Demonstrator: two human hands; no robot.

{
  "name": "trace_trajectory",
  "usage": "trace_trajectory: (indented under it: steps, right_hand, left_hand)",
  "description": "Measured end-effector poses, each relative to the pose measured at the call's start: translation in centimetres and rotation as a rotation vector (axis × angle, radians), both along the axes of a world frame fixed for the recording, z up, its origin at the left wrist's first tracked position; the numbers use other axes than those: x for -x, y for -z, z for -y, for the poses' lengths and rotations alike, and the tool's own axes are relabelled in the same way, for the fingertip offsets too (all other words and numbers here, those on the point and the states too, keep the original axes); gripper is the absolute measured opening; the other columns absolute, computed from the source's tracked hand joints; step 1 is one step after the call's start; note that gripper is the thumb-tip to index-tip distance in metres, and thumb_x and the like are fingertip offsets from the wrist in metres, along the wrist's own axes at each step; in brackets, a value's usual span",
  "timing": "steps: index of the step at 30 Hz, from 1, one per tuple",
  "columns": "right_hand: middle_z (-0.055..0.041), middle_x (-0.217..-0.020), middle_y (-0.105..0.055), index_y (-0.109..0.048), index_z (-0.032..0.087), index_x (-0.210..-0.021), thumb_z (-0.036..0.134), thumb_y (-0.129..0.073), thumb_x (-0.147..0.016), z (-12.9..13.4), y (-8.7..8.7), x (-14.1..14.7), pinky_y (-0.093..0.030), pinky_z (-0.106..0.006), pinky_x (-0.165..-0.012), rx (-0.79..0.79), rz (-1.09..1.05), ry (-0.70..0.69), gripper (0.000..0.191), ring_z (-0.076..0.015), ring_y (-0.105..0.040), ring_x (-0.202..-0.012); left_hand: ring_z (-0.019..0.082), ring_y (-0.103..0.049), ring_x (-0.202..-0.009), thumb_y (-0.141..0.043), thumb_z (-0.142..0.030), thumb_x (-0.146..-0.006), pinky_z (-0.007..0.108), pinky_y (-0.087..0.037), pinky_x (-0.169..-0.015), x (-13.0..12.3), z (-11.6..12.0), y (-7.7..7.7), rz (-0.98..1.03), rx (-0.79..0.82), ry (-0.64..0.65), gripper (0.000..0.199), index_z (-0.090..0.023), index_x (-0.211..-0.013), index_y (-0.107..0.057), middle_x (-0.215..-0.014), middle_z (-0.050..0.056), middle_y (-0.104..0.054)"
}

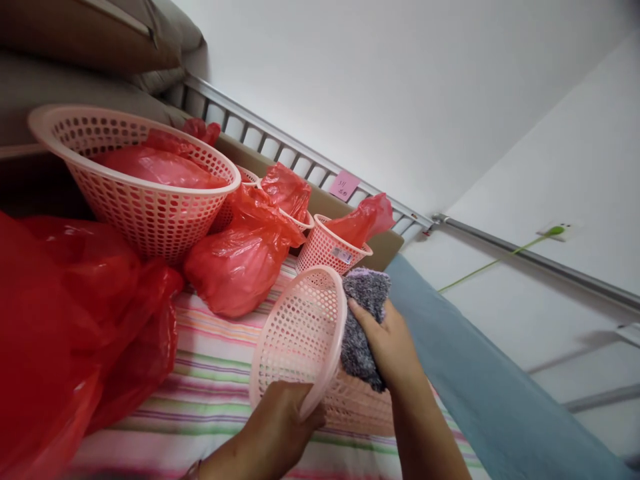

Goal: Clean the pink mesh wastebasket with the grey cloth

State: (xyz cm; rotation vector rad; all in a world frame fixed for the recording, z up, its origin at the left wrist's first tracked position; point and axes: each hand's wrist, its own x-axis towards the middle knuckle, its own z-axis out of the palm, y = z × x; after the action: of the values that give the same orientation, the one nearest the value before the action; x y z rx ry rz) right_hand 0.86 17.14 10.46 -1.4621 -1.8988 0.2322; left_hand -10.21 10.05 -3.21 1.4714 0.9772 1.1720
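Observation:
A pink perforated plastic basket [305,327] lies tilted over the striped sheet, its open mouth facing left. My left hand [285,420] is closed round the lower part of its rim, thumb inside. In my right hand [395,343] is a fuzzy dark grey cloth [363,327] with a light purple edge. The cloth rests against the basket's outer side just behind the rim; the fingers beneath it are partly hidden.
Red plastic bags [240,260] and a large pink basket [155,207] stand at left. A smaller basket [330,247] holding a red bag is behind, by the bed rail [300,153] with a pink note [345,185]. Striped sheet [200,380] lies underneath; a blue-grey surface [460,353] is at right.

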Motion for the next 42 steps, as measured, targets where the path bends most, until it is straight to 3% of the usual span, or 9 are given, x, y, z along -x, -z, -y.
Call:
trace_trajectory:
  steps: [4,11,14,21,24,28,33,37,42]
  right_hand:
    - [-0.0074,-0.101,-0.065,-0.054,0.020,-0.105,0.049,-0.046,-0.080,1.0,0.7,0.7,-0.044,-0.035,-0.079,-0.055,0.034,0.012,0.039,-0.0250,-0.059,-0.094]
    - [-0.0042,-0.074,-0.064,-0.057,0.019,-0.085,0.043,-0.047,-0.080,7.5,6.0,1.1,-0.045,-0.027,-0.060,-0.080,0.047,-0.060,0.026,-0.0195,-0.060,-0.068]
    - [-0.0040,-0.074,-0.064,-0.057,0.019,-0.083,0.041,-0.047,-0.080,8.1,6.9,0.6,-0.045,-0.027,-0.060,-0.066,0.034,-0.081,0.025,-0.0192,-0.060,-0.068]
    - [-0.0062,-0.100,-0.065,-0.054,0.020,-0.106,0.046,-0.050,-0.078,1.7,1.6,0.8,-0.045,-0.032,-0.075,-0.049,0.041,-0.044,0.038,-0.0237,-0.060,-0.092]
    - [-0.0061,-0.098,-0.066,-0.058,0.019,-0.099,0.045,-0.050,-0.077,-1.8,-0.8,1.2,-0.044,-0.034,-0.076,0.004,0.041,-0.055,0.035,-0.0251,-0.060,-0.091]
    - [-0.0083,-0.096,-0.066,-0.059,0.016,-0.094,0.043,-0.047,-0.078,-3.4,-1.6,1.3,-0.044,-0.034,-0.076,0.053,0.031,-0.057,0.034,-0.0252,-0.060,-0.088]
    - [-0.0069,-0.098,-0.066,-0.055,0.020,-0.106,0.047,-0.048,-0.078,1.4,1.4,1.0,-0.045,-0.033,-0.073,-0.088,0.085,0.011,0.039,-0.0248,-0.061,-0.090]
    - [-0.0062,-0.080,-0.066,-0.057,0.019,-0.089,0.042,-0.050,-0.079,6.1,5.2,0.8,-0.046,-0.029,-0.062,-0.115,0.121,-0.065,0.026,-0.0217,-0.062,-0.073]
    - [-0.0079,-0.088,-0.065,-0.054,0.019,-0.099,0.042,-0.050,-0.079,4.6,5.6,0.5,-0.046,-0.031,-0.068,-0.097,0.060,-0.030,0.031,-0.0229,-0.061,-0.080]
  left_hand:
    - [0.008,-0.035,-0.053,-0.052,-0.012,-0.069,0.018,-0.024,-0.050,0.0,-0.3,0.2,-0.043,-0.025,-0.044,0.024,-0.017,-0.051,-0.037,-0.051,-0.008,-0.034]
    - [0.011,-0.048,-0.059,-0.049,-0.013,-0.076,0.019,-0.040,-0.057,1.2,-0.4,-1.1,0.227,-0.072,0.055,0.021,-0.014,-0.057,-0.058,-0.057,-0.003,-0.055]
    - [0.012,-0.049,-0.060,-0.049,-0.013,-0.075,0.019,-0.039,-0.055,1.3,-0.5,-1.2,0.203,-0.055,0.043,0.019,-0.014,-0.059,-0.060,-0.057,-0.003,-0.056]
    - [0.009,-0.040,-0.054,-0.051,-0.010,-0.069,0.019,-0.028,-0.051,1.0,-0.7,-0.8,0.030,-0.046,-0.008,0.014,-0.017,-0.058,-0.046,-0.054,-0.007,-0.039]
    - [0.008,-0.038,-0.054,-0.053,-0.013,-0.069,0.019,-0.026,-0.051,1.0,-0.6,-1.0,-0.024,-0.036,-0.006,0.017,-0.017,-0.057,-0.042,-0.054,-0.008,-0.037]
    - [0.008,-0.041,-0.055,-0.053,-0.014,-0.070,0.018,-0.028,-0.051,0.8,-0.5,-0.8,-0.050,-0.030,-0.006,0.017,-0.017,-0.057,-0.042,-0.054,-0.008,-0.041]
    - [0.009,-0.045,-0.056,-0.053,-0.012,-0.070,0.018,-0.032,-0.054,0.8,-0.6,-0.4,-0.034,-0.052,-0.018,0.012,-0.016,-0.059,-0.051,-0.055,-0.007,-0.048]
    - [0.012,-0.051,-0.063,-0.047,-0.010,-0.073,0.019,-0.039,-0.057,1.3,-0.7,-1.0,0.149,-0.082,0.060,0.017,-0.015,-0.067,-0.062,-0.062,-0.003,-0.059]
    - [0.014,-0.054,-0.065,-0.053,-0.010,-0.069,0.020,-0.041,-0.060,1.7,-1.9,0.2,0.170,-0.061,0.010,0.015,-0.014,-0.078,-0.065,-0.070,-0.001,-0.064]
